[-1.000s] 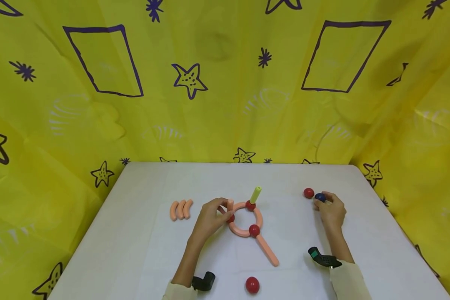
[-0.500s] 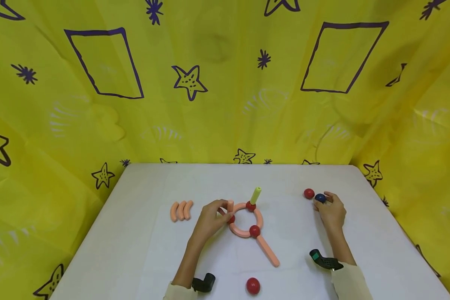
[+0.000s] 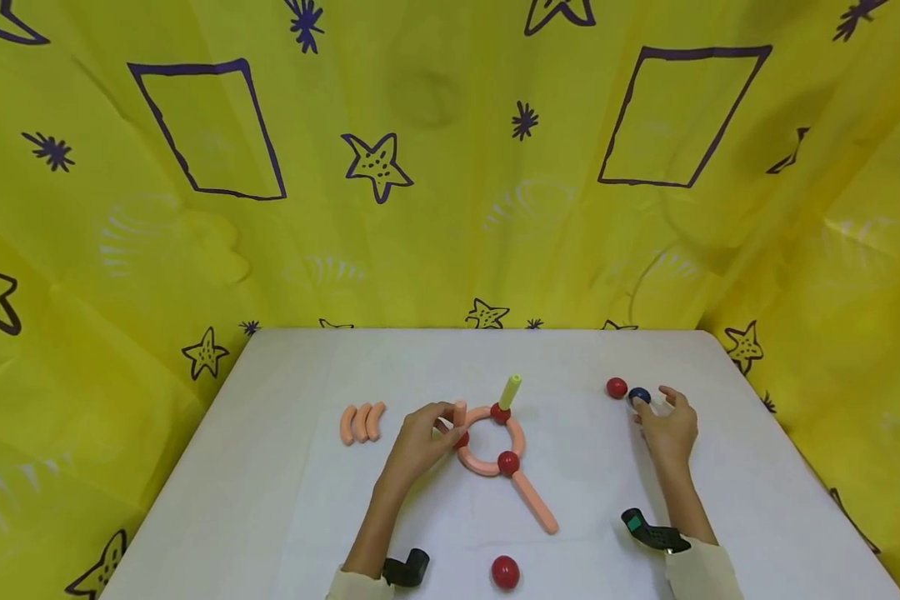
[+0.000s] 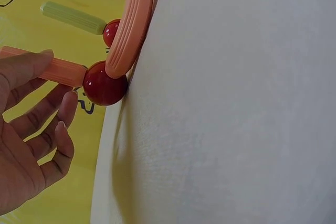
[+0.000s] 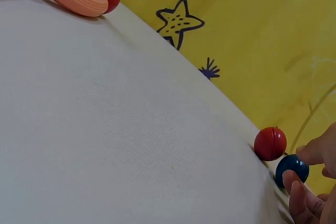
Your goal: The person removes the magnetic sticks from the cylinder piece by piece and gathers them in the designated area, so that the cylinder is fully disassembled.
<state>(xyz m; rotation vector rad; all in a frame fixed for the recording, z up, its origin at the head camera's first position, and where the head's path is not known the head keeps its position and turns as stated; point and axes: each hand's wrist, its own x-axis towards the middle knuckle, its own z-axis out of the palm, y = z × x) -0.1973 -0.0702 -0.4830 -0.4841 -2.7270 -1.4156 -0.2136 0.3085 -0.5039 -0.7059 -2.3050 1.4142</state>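
An orange rod stands upright on a red ball, pinched by my left hand between thumb and fingers. That ball is part of a ring of curved orange pieces and red balls. A yellow-green rod rises from the ring's far ball. From its near ball a straight orange rod lies outward. My right hand is at a blue ball, thumb at its near side and fingers spread apart to the right. In the right wrist view, fingertips overlap the blue ball.
A red ball lies just left of the blue one. Another red ball sits near the front of the white table. Several curved orange pieces lie side by side at left. A yellow patterned curtain hangs behind.
My right hand's fingers have spread away from the blue ball and the hand has shifted slightly right. The left hand and the ring have stayed in place.
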